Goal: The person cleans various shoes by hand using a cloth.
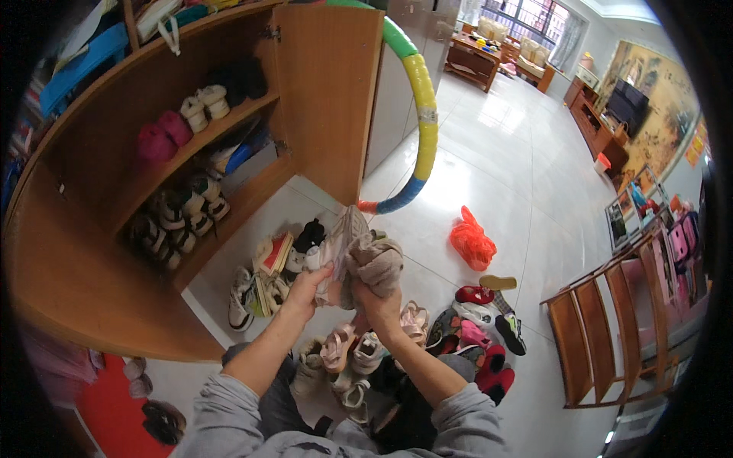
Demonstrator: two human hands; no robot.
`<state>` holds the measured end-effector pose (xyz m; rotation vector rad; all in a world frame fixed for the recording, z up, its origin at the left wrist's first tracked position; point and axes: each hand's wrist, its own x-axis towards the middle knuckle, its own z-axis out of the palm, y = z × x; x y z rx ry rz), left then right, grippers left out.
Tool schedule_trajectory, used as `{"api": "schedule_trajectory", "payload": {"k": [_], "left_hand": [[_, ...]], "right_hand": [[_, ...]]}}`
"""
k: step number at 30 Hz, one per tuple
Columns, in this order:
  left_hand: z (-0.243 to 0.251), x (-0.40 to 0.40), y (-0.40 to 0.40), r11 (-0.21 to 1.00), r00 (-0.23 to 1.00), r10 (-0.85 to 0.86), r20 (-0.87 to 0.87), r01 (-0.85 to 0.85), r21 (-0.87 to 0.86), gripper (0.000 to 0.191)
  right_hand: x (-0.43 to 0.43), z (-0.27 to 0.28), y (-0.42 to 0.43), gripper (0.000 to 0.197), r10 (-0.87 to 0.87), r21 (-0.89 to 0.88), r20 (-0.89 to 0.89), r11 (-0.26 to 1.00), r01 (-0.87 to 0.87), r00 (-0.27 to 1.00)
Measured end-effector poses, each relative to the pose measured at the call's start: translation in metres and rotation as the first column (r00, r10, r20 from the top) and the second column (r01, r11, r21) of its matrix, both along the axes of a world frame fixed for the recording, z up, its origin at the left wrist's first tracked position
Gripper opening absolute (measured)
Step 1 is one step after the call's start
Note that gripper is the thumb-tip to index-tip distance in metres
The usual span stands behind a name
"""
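My left hand [309, 289] grips a pale pink and white sneaker [338, 246], its sole turned to the right. My right hand [375, 303] is closed on a crumpled grey-brown cloth [377, 263], which touches the side of the sneaker. Both are held up over the tiled floor, in front of an open wooden shoe cabinet [235, 240]. Below my hands stand pink sandals [339, 346] and several other shoes. To the left of my left hand lie more shoes, among them a red and cream canvas shoe [275, 252].
Shoes fill the cabinet's lower shelf; white sneakers [205, 106] and magenta shoes [163, 136] stand above. The cabinet door [326, 97] is open beside a coloured hoop [422, 114]. A red plastic bag [473, 240], red slippers [495, 372] and a wooden rack [595, 332] are at the right.
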<state>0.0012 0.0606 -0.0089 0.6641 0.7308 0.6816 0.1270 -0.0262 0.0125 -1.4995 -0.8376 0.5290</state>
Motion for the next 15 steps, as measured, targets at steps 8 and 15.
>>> {"api": "schedule_trajectory", "payload": {"k": [8, 15], "left_hand": [[0.001, 0.007, -0.041, 0.917, 0.918, -0.349, -0.186, 0.376, 0.131, 0.037], [0.003, 0.017, -0.019, 0.981, 0.908, -0.034, -0.418, 0.111, 0.159, 0.044]], "right_hand": [[0.072, -0.002, 0.021, 0.035, -0.034, 0.392, -0.443, 0.891, 0.228, 0.896], [0.016, -0.013, -0.019, 0.050, 0.030, 0.116, -0.169, 0.993, -0.010, 0.985]]}}
